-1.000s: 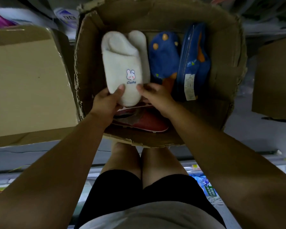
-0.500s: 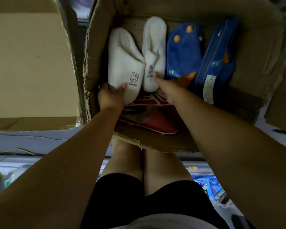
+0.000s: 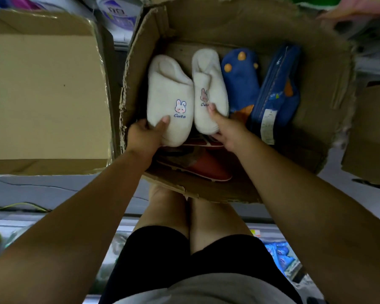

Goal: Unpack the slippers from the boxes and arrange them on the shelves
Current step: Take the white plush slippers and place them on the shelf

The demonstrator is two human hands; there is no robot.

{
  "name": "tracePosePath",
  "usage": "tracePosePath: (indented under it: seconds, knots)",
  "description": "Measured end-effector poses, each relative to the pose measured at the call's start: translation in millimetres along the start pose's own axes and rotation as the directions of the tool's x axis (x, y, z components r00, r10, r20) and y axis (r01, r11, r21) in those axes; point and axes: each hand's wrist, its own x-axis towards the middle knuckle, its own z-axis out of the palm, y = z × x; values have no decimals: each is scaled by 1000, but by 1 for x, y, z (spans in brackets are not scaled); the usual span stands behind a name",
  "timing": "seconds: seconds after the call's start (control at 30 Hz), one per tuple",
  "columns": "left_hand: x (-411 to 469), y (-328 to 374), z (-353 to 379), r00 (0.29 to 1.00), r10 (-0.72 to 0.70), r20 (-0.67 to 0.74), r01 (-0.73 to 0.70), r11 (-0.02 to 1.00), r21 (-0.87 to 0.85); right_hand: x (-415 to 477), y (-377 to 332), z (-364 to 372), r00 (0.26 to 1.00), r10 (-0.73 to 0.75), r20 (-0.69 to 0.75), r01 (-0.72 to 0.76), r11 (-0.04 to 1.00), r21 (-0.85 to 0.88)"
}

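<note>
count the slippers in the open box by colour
white slippers: 2
blue slippers: 2
red slippers: 1 clear; maybe another, mostly hidden under the white ones
total: 5 clearly visible

Fluffy plush on 2 white slippers (image 3: 169, 93); soft cloth on blue slipper (image 3: 239, 84); smooth sheen on red slipper (image 3: 206, 170); rough, torn cardboard box (image 3: 316, 106).

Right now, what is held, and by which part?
Left hand grips the left white slipper by its toe end; right hand grips the right white slipper likewise.
</note>
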Motion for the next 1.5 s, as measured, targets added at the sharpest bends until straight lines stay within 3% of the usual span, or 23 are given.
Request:
tracePosePath:
  seconds: [0.37,0.53,0.63,0.83,1.2,1.5]
  knots:
    - [-128,18,-42,984,49,173,8,949,-314,-151,-4,-36,989,-126,76,122,991,55]
    - [-181,23,-62,974,108,199,-8,894,-449,-212,3,-35,949,-268,163,257,963,86]
    - [-201,28,-86,955,190,229,-60,876,-479,-243,14,-23,928,-347,133,345,938,41]
    - [-222,36,-165,922,308,233,-155,847,-508,-291,37,36,859,-496,129,480,867,133]
    - [-229,26,-369,814,497,300,-320,815,-482,-367,93,210,691,-705,162,661,706,253]
    - [-247,60,-424,688,674,269,-489,705,-514,-420,50,246,564,-777,280,767,618,170]
